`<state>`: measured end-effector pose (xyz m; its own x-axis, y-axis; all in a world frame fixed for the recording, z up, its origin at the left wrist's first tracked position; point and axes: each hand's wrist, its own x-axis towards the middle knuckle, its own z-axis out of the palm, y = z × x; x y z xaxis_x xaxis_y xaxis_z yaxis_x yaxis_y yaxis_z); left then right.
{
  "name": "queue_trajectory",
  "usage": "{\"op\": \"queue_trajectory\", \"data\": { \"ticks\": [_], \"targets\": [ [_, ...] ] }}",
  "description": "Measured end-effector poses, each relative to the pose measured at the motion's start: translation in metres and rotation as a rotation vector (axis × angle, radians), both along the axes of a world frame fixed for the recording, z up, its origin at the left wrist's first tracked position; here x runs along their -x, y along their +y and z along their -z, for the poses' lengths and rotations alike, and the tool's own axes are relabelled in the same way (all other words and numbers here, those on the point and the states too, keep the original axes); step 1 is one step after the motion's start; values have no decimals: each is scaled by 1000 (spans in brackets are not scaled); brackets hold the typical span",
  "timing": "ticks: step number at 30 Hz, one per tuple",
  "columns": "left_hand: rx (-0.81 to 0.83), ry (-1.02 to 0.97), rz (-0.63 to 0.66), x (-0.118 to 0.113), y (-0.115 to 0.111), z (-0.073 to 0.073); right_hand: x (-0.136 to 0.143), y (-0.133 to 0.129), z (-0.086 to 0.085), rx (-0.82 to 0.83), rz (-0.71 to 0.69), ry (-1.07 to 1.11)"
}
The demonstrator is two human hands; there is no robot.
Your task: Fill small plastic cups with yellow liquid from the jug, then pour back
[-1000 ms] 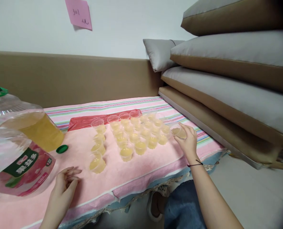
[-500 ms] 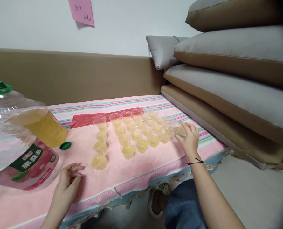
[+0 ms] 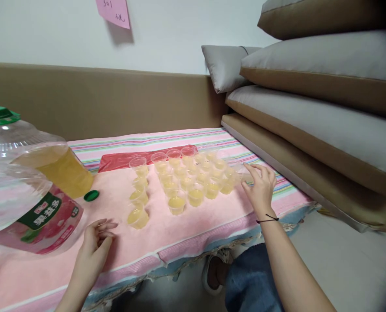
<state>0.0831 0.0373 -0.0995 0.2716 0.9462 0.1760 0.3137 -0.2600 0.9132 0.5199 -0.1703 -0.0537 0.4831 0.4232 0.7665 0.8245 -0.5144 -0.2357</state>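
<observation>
My right hand (image 3: 260, 186) pinches the rim of a clear plastic cup (image 3: 241, 172) at the right end of the cup group. Its thumb and fingers partly cover that cup. Rows of clear cups (image 3: 195, 197) with pale yellow drink stand close together to its left. A separate line of similar cups (image 3: 137, 216) runs front to back further left. Nearest to those, my left hand (image 3: 97, 242) lies on the pink cloth (image 3: 141, 249), holding nothing, its fingers loosely bent and apart.
At left stand large jugs: one with yellow drink (image 3: 72, 173), and in front a labelled jug (image 3: 43, 221). A green cap (image 3: 91, 196) lies beside them. Behind the cups is a red plastic bag (image 3: 121, 159). Stacked cushions (image 3: 310, 108) rise at right.
The view has shifted slightly, so the jugs and cups sit a little higher and further right. My right hand keeps its hold on the cup; my left hand stays on the cloth.
</observation>
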Motion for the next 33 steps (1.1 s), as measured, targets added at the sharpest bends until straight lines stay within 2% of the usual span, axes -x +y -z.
{"op": "queue_trajectory", "data": {
  "ticks": [20,33],
  "targets": [
    [18,-12,12,3,3,7,-3,5,-1,26,-40,-214],
    [24,-10,1,2,-1,0,0,1,-4,8,-24,-172]
  ]
}}
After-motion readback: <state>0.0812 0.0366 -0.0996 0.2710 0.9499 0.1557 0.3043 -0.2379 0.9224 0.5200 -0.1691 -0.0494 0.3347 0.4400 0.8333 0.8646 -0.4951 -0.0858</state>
